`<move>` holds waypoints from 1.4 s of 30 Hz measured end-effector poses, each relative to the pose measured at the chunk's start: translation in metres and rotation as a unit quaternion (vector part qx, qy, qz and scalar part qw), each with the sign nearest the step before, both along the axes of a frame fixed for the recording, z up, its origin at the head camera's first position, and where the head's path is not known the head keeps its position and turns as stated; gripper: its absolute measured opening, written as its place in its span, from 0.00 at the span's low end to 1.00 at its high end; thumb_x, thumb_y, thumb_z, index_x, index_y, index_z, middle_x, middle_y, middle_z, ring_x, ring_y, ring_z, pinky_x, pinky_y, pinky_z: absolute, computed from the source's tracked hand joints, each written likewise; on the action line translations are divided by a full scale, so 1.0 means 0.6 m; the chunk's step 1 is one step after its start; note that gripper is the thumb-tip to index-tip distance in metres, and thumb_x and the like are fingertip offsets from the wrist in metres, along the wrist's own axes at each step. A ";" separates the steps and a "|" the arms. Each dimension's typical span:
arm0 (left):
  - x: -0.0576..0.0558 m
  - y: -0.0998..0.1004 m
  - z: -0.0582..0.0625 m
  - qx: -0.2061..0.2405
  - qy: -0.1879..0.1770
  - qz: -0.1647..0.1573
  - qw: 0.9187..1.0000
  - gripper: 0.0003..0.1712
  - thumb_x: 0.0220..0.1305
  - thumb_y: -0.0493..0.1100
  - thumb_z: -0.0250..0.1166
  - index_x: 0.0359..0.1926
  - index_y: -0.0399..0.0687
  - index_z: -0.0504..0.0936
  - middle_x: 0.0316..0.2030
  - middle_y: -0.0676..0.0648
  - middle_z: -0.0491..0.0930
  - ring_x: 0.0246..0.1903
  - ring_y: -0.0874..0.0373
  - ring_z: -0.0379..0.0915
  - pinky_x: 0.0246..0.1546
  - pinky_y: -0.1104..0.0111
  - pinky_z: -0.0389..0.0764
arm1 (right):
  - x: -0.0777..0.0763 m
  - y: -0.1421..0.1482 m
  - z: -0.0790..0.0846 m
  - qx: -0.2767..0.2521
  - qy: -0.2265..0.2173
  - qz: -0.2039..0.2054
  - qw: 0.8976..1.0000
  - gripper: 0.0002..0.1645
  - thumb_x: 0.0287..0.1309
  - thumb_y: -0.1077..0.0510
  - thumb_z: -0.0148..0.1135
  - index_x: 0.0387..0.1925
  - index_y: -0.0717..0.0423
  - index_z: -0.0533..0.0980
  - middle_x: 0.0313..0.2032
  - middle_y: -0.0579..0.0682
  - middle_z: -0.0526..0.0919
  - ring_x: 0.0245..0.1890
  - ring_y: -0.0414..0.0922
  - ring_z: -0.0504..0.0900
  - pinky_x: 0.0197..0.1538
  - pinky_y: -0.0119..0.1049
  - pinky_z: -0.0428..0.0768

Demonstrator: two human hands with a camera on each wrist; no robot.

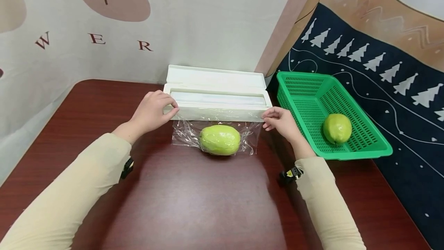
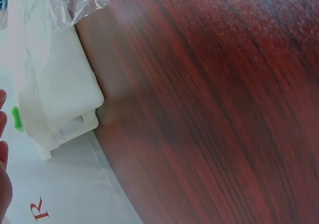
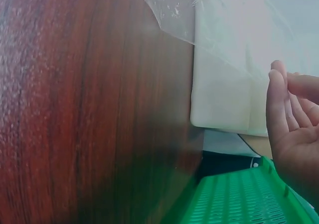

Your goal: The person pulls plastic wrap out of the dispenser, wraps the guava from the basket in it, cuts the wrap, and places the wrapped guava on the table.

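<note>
A white cling film dispenser [image 1: 218, 113] stands with its lid raised at the back of the table. Clear cling film [image 1: 248, 136] hangs over its front and covers a yellow-green fruit [image 1: 220, 140] lying before it. At the front left corner, my left hand [image 1: 152, 111] pinches the film between thumb and forefinger; the left wrist view catches only some fingers [image 2: 4, 129] at its edge. My right hand [image 1: 281, 122] pinches the film at the opposite corner. In the right wrist view, its thumb and fingertips meet beside the white dispenser body [image 3: 222, 94].
To the right, a green plastic basket [image 1: 308, 92] holds another yellow-green fruit [image 1: 337, 128]. Its near-left side is close to my right hand. A printed cloth [image 1: 208, 18] hangs right behind the dispenser. The dark red-brown table [image 1: 194, 203] extends toward me.
</note>
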State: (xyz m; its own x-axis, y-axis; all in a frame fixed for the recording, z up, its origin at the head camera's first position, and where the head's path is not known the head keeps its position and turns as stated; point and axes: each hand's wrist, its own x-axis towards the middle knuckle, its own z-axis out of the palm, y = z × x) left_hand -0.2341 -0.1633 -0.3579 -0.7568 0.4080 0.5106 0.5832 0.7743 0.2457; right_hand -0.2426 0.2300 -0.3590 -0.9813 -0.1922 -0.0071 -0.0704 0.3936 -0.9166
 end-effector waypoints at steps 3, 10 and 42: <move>0.000 0.000 0.000 0.005 0.004 0.002 1.000 0.05 0.55 0.40 0.64 0.26 0.44 0.81 0.28 0.44 0.83 0.36 0.47 0.72 0.44 0.53 0.69 | 0.002 -0.001 0.002 -0.014 -0.011 0.008 1.000 0.15 0.59 0.71 0.53 0.48 0.76 0.70 0.36 0.64 0.81 0.22 0.34 0.82 0.29 0.30 0.82; 0.003 -0.002 0.001 0.024 -0.011 0.005 1.000 0.04 0.55 0.39 0.63 0.27 0.43 0.81 0.28 0.43 0.83 0.36 0.47 0.73 0.46 0.52 0.69 | 0.009 -0.002 0.007 -0.029 -0.026 0.028 0.999 0.22 0.58 0.73 0.51 0.55 0.77 0.67 0.30 0.50 0.78 0.26 0.35 0.81 0.35 0.31 0.83; 0.038 0.030 -0.023 0.127 -0.245 -0.048 0.960 0.34 0.38 0.44 0.78 0.35 0.42 0.60 0.47 0.41 0.78 0.49 0.46 0.72 0.53 0.55 0.70 | 0.037 -0.069 -0.017 0.317 0.056 -0.012 0.947 0.35 0.35 0.41 0.76 0.23 0.56 0.60 0.33 0.52 0.61 0.28 0.47 0.64 0.30 0.35 0.63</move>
